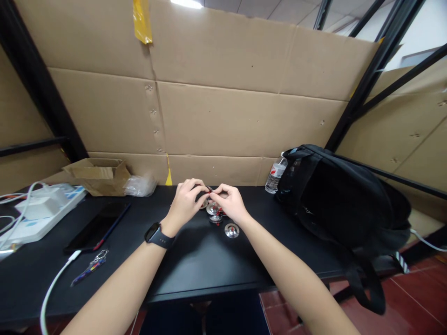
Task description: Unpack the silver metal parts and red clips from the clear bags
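My left hand point(185, 202), with a black smartwatch point(159, 235) on its wrist, and my right hand point(231, 202) meet over the table. Both are closed, thumb and fingers pinched at the same spot. Between the fingertips shows a small finger cymbal point(210, 189) with a bit of red cord, mostly hidden by the fingers. Just below the hands lies a cluster of silver finger cymbals point(215, 218) with red cords, partly covered by my right hand. A single domed cymbal point(232, 231) with a red centre rests apart, nearer the front edge.
A black backpack point(342, 204) and a water bottle point(277, 174) stand on the right. Leftward are a phone point(99, 227) on a white cable, a keychain point(91, 266), a power strip point(45, 223), an open cardboard box point(99, 179) and clear plastic wrap point(140, 185). Cardboard walls the back.
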Tool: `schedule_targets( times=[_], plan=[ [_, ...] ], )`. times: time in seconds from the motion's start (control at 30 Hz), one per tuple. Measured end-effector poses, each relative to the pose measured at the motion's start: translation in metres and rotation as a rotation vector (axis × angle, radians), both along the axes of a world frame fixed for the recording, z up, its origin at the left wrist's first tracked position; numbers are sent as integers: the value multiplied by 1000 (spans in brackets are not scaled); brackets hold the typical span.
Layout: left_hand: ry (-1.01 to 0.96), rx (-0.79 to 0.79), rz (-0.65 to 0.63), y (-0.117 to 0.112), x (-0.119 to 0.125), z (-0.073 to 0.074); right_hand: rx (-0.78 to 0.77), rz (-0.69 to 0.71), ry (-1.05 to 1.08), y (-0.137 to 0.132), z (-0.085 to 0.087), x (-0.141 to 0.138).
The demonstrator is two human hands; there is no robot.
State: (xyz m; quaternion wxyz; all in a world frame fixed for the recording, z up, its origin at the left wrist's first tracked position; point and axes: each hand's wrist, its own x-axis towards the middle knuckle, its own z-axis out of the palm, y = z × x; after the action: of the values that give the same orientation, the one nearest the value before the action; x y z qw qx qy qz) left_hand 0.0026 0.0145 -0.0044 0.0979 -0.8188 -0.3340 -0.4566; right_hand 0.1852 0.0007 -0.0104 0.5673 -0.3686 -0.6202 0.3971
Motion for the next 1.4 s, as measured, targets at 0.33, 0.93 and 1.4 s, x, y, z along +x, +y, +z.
schedule_targets(
  times=[0.33,0.93,1.4],
  plan=[
    [-214,-206,-75,6,6,-8,-77,237,164,-9,10,-1],
    [134,-192,-51,7,6,-15,99,88,-143,4,0,12],
    [201,-298,272,54,-59,-21,299,-208,-617,32,-4,54]
  ],
)
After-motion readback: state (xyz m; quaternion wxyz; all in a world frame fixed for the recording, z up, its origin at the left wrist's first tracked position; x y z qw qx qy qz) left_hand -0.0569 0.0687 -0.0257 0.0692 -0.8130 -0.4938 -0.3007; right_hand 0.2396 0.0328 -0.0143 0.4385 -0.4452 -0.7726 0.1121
